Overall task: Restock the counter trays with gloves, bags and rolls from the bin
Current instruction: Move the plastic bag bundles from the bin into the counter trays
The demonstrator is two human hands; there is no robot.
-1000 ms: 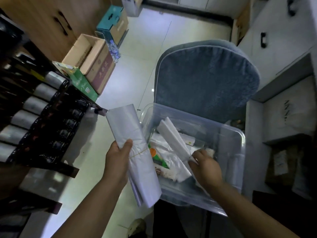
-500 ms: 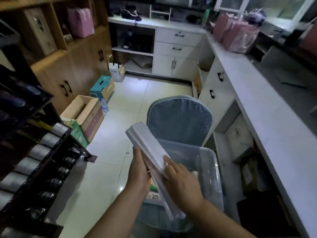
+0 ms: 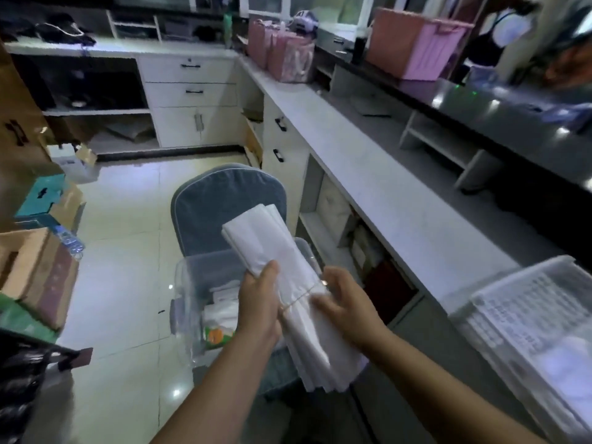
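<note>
A long bundle of white plastic bags [image 3: 282, 270], tied round the middle with a thin band, is held above the clear plastic bin [image 3: 189, 283]. My left hand [image 3: 258, 302] grips the bundle's left edge. My right hand [image 3: 344, 304] presses against its right side, fingers on the plastic. The bin sits on a blue-grey padded chair [image 3: 224, 203] and still holds white packets and an orange-and-green pack [image 3: 217, 336]. A white slotted tray [image 3: 528, 318] stands on the counter at the right, with white material in it.
The grey counter [image 3: 368, 174] runs along the right, with pink bags [image 3: 282, 52] and a pink crate [image 3: 416, 43] at the far end. Cardboard boxes [image 3: 38, 267] line the floor at left. A person stands at the top right behind the raised counter.
My right hand came out of the bin and joined the left on the bag bundle. The bundle rose above the bin, and my view lifted toward the counter and the tray.
</note>
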